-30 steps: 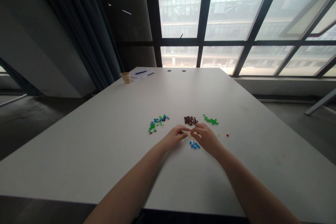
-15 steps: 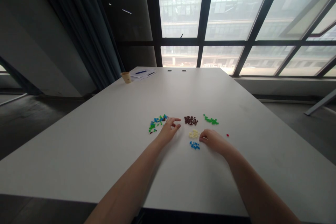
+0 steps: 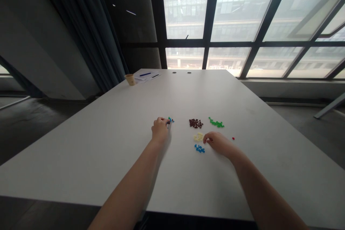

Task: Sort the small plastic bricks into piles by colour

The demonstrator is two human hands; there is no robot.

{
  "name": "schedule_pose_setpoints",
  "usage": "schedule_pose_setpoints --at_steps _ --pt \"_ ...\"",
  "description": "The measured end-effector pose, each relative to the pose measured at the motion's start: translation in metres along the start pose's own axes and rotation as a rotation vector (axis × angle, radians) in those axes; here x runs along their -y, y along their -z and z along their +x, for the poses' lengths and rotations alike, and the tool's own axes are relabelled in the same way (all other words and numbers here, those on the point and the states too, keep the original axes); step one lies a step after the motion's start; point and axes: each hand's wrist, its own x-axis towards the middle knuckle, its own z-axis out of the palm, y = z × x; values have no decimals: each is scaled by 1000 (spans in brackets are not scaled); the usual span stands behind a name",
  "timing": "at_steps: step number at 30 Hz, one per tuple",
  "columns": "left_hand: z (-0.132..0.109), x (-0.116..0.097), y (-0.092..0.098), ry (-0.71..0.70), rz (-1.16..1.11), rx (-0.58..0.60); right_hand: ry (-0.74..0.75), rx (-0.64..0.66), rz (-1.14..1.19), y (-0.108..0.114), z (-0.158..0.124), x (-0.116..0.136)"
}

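Observation:
My left hand (image 3: 160, 129) is over the pile of mixed small bricks, hiding most of it. Its fingers are bent and drawn together beside a dark brown brick; whether they grip it is too small to tell. A few blue and green bricks (image 3: 170, 119) show past the fingertips. My right hand (image 3: 217, 143) rests on the table with curled fingers pressed together, its fingertips at the right edge of the pale yellow bricks (image 3: 198, 137). What it holds, if anything, is hidden. Just nearer to me lie blue bricks (image 3: 199, 148).
Dark brown bricks (image 3: 196, 123) form a pile beyond the yellow ones. Green bricks (image 3: 216, 122) lie right of them, and one red brick (image 3: 233, 138) is beyond my right hand. A paper cup (image 3: 130, 79) and papers with pens (image 3: 147, 75) stand at the table's far left.
My left hand has moved left from beside the brown pile onto the mixed bricks, and its fingers have closed in. The right hand has barely shifted.

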Motion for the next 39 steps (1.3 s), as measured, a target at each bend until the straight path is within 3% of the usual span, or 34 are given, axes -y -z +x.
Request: schedule_pose_setpoints --at_steps 6,10,29,32,34,37,39 --pt "-4 -7 -8 -116 156 82 -18 -44 5 -1 1 -2" --pt "-5 -11 -6 -132 138 62 -23 -63 13 -1 1 0" --pt "0 -9 -6 -58 31 -11 23 -98 20 -2 0 -1" --pt "0 -13 -4 -87 -222 -15 19 -114 27 0 0 0" --pt "-4 -21 -1 -46 -514 75 21 -139 34 1 0 2" --pt "-15 -38 4 175 -1098 323 31 -189 50 2 -1 4" --pt "-24 -48 7 344 -1446 552 37 -220 59 3 -1 5"
